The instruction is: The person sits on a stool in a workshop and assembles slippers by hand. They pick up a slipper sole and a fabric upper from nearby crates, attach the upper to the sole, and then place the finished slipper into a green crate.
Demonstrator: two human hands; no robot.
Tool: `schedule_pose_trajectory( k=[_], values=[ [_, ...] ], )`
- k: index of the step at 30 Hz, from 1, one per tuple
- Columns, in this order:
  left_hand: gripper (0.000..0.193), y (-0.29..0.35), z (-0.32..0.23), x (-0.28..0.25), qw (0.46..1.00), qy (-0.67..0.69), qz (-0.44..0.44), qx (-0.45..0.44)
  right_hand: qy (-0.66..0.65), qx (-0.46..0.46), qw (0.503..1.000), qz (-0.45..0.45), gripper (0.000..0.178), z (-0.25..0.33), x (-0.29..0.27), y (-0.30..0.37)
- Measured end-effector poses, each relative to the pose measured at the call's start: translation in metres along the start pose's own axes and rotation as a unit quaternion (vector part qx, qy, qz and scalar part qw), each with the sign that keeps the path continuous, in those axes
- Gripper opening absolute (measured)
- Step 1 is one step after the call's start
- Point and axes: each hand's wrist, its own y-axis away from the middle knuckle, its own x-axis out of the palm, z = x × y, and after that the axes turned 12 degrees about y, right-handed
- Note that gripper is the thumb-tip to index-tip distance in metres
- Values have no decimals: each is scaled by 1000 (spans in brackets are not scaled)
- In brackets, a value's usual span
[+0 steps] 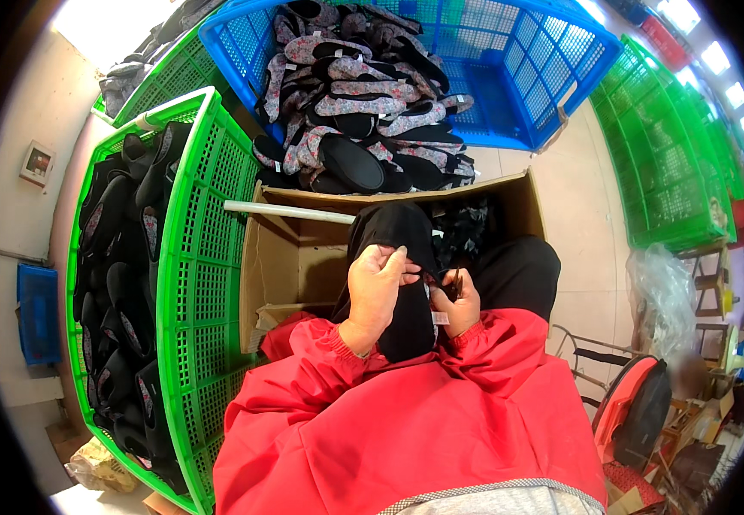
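Over my lap lies a black fabric slipper (408, 330) with a white tag (440, 318) at its side. My left hand (374, 292) is closed, thumb and fingers pinched together at the slipper's upper edge. Beside it on the right, my right hand (460, 305) is curled closed around a small dark pointed tool (455, 282), mostly hidden by the fingers. Its fingertips are close to the slipper's tagged edge. A sliver of patterned lining shows between the hands. The slipper's black cloth merges with my black trousers (518, 276), so its full outline is unclear.
A cardboard box (256, 257) with dark items stands ahead, a white pipe (290, 211) across it. Beyond it, patterned black slippers (363, 103) fill part of a blue crate (509, 86). On the left, a green crate (205, 283) holds black slippers (127, 292). Green crates (664, 146) stand right.
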Motion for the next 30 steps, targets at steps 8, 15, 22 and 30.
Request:
schedule_pose_trajectory(
  k=[8,15,22,30],
  values=[
    [12,9,4,-5,987,-116,47,99,36,6,999,2,20,-13,-3,-1],
    [10,12,9,-11,982,-113,59,136,28,11,999,26,23,-11,-8,-5],
    [11,12,4,-7,985,-115,62,111,18,-95,995,39,53,15,-17,-18],
    [13,7,6,-4,992,-77,48,86,96,-144,981,86,39,43,-15,-36]
  ],
)
